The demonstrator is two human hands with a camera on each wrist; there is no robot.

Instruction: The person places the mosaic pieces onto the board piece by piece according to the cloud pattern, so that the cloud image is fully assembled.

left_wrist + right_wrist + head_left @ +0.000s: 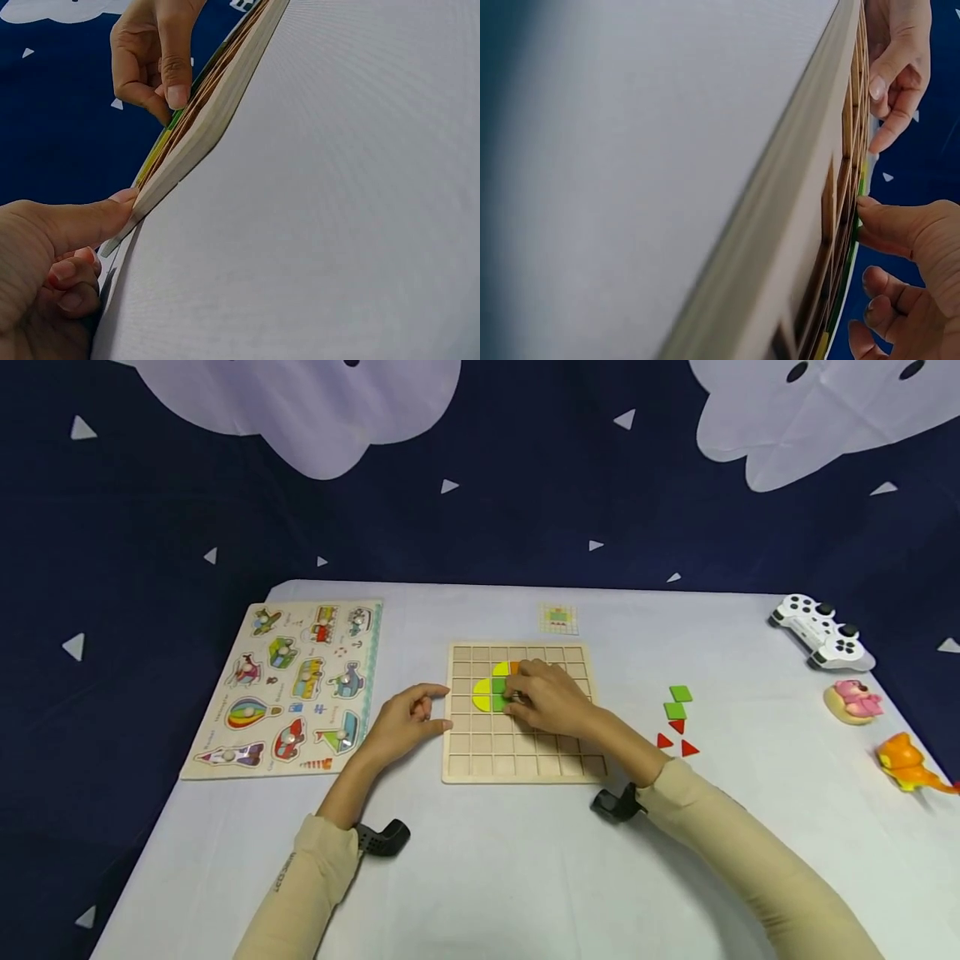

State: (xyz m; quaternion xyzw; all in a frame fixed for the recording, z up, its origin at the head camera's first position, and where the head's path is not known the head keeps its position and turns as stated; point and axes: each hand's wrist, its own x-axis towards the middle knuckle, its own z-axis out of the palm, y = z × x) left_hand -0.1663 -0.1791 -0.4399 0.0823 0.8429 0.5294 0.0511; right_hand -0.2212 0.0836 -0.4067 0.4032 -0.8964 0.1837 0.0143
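Sleeves (742, 852) escape wrist views; left hand (401, 718) spreads against board (517, 745), right (553, 697) pinches green piece (176, 118).

a white controller (825, 635) lies near a pink toy (857, 699) and orange toy (903, 762), well apart from a picture puzzle (287, 690).

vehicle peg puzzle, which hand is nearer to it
Left. The left hand is just right of the vehicle peg puzzle, at the left edge of the wooden grid board; the right hand is farther right, over that board.
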